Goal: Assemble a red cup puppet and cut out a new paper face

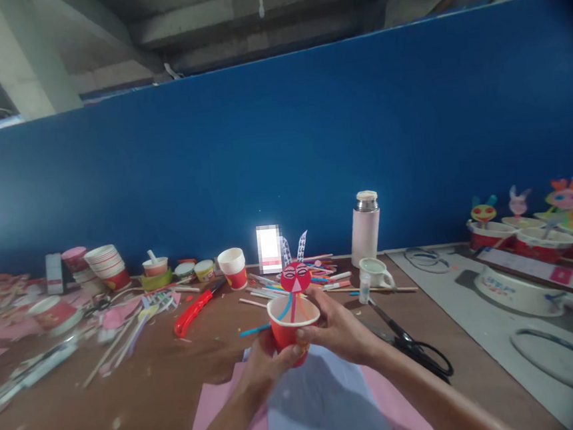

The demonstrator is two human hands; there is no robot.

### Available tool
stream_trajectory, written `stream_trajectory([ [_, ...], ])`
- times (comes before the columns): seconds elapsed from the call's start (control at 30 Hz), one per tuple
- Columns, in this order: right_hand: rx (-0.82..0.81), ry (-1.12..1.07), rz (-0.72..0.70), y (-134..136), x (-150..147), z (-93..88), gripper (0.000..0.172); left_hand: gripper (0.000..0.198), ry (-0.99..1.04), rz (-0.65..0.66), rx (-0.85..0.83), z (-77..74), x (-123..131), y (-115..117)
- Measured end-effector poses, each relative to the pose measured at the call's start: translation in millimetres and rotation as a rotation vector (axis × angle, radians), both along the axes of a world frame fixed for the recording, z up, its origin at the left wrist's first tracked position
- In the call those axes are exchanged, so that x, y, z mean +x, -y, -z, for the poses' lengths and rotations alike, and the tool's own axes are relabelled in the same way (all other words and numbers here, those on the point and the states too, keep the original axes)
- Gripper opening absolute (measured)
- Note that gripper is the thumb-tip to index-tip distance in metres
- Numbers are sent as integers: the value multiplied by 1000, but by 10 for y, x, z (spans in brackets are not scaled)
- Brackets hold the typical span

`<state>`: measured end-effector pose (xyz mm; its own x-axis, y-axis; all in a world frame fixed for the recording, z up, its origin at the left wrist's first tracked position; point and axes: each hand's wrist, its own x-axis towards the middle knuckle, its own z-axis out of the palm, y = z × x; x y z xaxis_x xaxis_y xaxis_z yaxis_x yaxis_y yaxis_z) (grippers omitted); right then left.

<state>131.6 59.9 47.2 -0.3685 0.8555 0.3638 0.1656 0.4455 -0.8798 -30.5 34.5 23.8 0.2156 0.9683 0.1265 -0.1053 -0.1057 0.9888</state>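
A red and white paper cup [283, 332] is held up between my two hands over pink and pale blue sheets [327, 399]. My left hand [272, 360] grips its lower left side, thumb across the front. From the right, my right hand [333, 324] wraps the cup, thumb on the front and fingers behind the rim. A red paper face [295, 278] with drawn eyes and two patterned ears rises from the cup on a stick. Coloured strips lie inside the cup, and a blue straw [255, 330] pokes out at the left.
A red-handled knife [195, 313] lies left; black scissors [419, 350] lie right. Behind stand a paper cup [233, 268], white thermos [366, 228] and mug [376, 273]. Stacked cups [106, 265] and loose strips [122, 343] fill the left. Decorated cups [544, 242] stand far right. A blue partition [281, 148] closes the back.
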Motion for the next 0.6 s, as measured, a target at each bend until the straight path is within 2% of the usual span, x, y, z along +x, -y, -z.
stream_trajectory([
  [0.13, 16, 67, 29, 44, -1, -59, 45, 44, 5, 63, 23, 56, 6, -26],
  [0.3, 17, 109, 26, 98, -9, -128, 43, 37, -58, 45, 29, 148, -35, -52],
  [0.5, 16, 164, 67, 108, -20, -126, 34, 35, -118, 9, 1, 88, -12, -21],
  [0.6, 0, 106, 7, 95, 12, -119, 40, 35, -123, -52, -16, 58, 18, 20],
])
